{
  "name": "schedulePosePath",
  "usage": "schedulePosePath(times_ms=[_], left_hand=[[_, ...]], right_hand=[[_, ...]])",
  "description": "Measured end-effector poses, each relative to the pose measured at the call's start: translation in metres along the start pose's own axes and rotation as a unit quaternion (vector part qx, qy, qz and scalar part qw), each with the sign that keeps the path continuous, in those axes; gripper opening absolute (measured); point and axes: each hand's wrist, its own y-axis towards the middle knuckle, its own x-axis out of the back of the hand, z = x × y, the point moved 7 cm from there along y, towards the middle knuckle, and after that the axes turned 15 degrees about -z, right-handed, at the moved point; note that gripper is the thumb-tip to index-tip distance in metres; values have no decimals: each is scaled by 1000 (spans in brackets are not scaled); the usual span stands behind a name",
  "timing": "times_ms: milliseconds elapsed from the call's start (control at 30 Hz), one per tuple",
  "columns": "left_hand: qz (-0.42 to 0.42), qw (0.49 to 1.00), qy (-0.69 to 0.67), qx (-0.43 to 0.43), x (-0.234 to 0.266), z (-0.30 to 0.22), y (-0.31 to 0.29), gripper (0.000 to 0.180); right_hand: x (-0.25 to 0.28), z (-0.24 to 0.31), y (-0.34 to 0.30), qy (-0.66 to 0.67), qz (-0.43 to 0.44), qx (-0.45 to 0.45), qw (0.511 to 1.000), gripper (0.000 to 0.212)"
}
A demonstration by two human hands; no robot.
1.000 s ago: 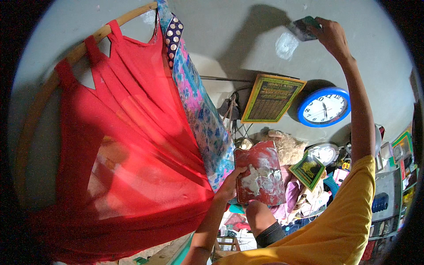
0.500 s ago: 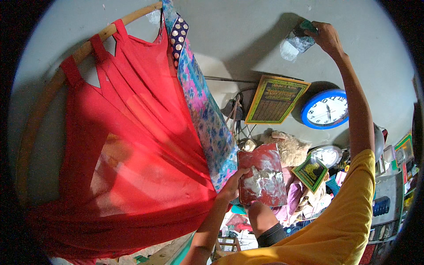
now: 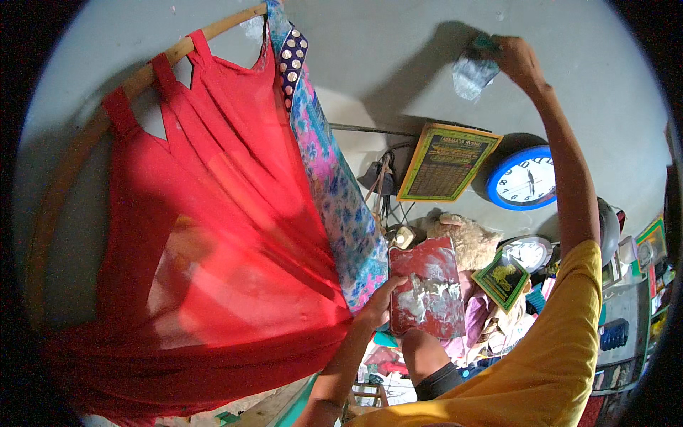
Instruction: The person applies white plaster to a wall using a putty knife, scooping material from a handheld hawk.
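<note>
High on the grey wall, my right hand [image 3: 519, 60] grips a flat putty scraper [image 3: 481, 65] by its dark green edge. The scraper's blade is against the wall over a whitish patch [image 3: 466, 88], and where the two meet is hard to make out. Lower down, my left hand [image 3: 381, 303] holds a red rectangular board [image 3: 445, 260] by its left edge, thumb on top. White and grey paste [image 3: 425, 299] is smeared over the middle of the board. The fingers beneath the board are hidden.
Red clothing [image 3: 235, 178] and a blue floral cloth [image 3: 320, 156] hang from a curved wooden pole [image 3: 220, 27] on the left. Below the scraper are a framed sign [image 3: 449, 162] and a blue wall clock [image 3: 523, 186]. A fluffy toy [image 3: 462, 242] sits behind the board.
The scraper has shifted slightly downward on the wall with my right hand, its blade angle a little different. The red board and my left hand have moved slightly right and down.
</note>
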Motion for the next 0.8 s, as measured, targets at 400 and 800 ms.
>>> schedulePosePath(times_ms=[400,800], left_hand=[[42,993,-7,107,-1,6,-13,24],[52,994,-8,94,2,9,-12,25]], right_hand=[[0,43,-25,28,39,50,998,19],[19,36,-15,69,144,-72,985,21]])
